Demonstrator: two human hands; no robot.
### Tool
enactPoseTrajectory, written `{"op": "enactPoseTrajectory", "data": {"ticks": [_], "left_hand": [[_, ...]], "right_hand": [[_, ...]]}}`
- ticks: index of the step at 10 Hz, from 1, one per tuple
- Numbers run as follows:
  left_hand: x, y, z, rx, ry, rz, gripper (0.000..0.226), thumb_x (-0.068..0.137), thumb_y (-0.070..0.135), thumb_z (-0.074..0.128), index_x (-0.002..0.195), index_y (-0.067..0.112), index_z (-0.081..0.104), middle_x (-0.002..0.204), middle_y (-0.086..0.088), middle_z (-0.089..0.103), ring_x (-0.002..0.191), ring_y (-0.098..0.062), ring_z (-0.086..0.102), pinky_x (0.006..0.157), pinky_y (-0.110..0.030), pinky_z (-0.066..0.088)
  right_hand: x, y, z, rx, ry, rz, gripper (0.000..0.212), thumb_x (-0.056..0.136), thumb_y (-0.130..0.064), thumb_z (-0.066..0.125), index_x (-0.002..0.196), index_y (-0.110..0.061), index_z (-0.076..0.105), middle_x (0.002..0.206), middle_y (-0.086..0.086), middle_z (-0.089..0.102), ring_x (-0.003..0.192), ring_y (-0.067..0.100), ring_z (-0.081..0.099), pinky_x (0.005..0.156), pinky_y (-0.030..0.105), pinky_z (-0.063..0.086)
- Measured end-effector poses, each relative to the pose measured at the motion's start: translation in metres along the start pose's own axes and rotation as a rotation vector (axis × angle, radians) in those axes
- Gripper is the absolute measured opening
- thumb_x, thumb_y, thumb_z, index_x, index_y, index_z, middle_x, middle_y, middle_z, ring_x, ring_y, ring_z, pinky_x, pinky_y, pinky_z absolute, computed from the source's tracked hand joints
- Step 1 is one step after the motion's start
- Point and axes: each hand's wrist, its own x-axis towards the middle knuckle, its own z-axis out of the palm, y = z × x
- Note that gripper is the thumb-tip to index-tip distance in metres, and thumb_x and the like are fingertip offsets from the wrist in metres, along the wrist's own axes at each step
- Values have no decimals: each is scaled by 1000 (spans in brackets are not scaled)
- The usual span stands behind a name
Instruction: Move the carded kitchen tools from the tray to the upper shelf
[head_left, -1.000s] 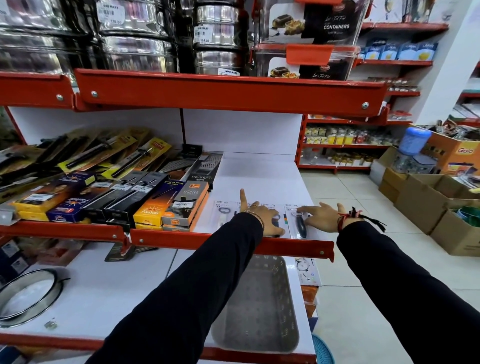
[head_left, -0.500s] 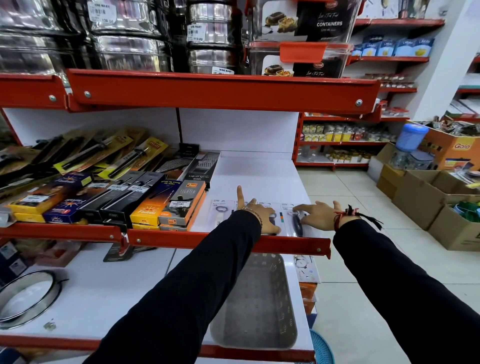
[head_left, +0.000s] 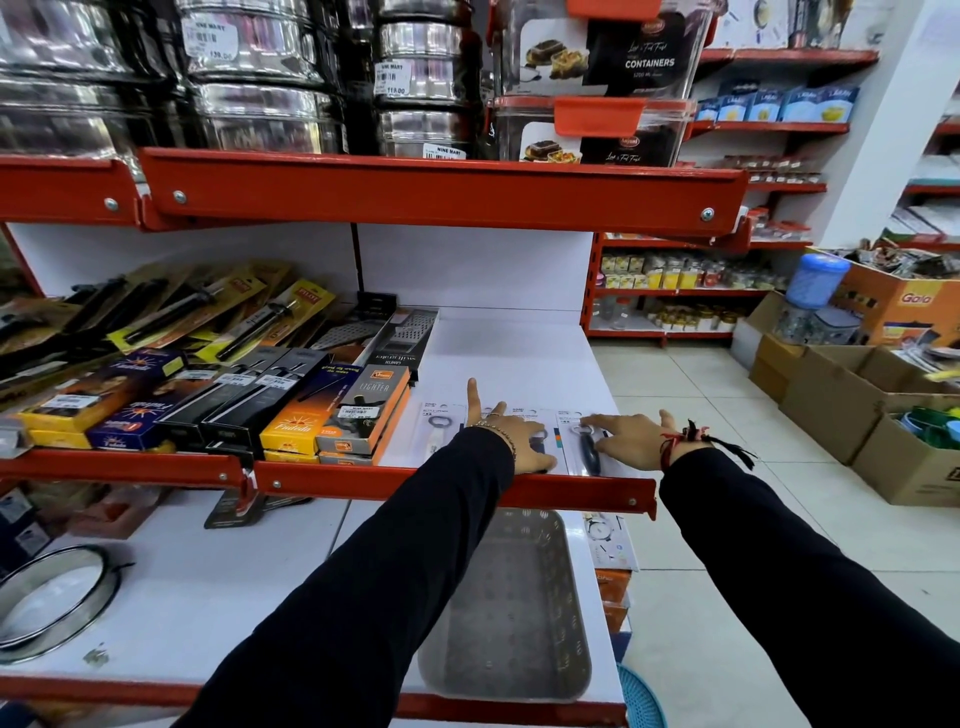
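Observation:
Several white carded kitchen tools lie flat in a row on the upper shelf, near its red front lip. My left hand rests flat on the middle cards, forefinger stretched forward. My right hand lies with spread fingers on the rightmost card, which carries a dark-handled tool. Another card lies bare to the left of my left hand. The grey perforated tray sits on the lower shelf under my left arm, with nothing visible inside it. One more card lies on the lower shelf right of the tray.
Boxed lighters and black boxes fill the upper shelf's left half, with graters behind. A steel ring lies on the lower shelf at left. Steel tins and containers stand on the shelf above. Cardboard boxes crowd the floor at right.
Both hands stay pressed on the cards; they have shifted only slightly. The view has moved a little.

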Motion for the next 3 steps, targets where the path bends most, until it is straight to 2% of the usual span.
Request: {"op": "enactPoseTrajectory", "data": {"ticks": [1,2,3], "left_hand": [[-4,-2,3,-8,54,-6,69,92,73,25,151,39,35,163,3,31,156,-28,11,108,-70,-26],[-12,-7,1,-41,254,-7,65,95,66,30,151,34,36,163,3,31,155,-24,17,119,-64,-13],[-18,-9,-6,-58,446,21,56,97,57,36,146,32,43,158,3,40,150,-23,29,123,-57,4]], "right_hand": [[-6,-2,3,5,53,-11,53,94,-34,36,147,-40,33,154,-2,43,140,26,41,117,59,5],[-23,-9,-1,26,359,-92,49,95,-33,35,144,-33,38,150,2,46,130,28,50,108,52,31],[-35,-19,-10,76,633,-170,43,96,-31,35,137,-29,46,139,1,55,120,27,57,98,46,42]]}}
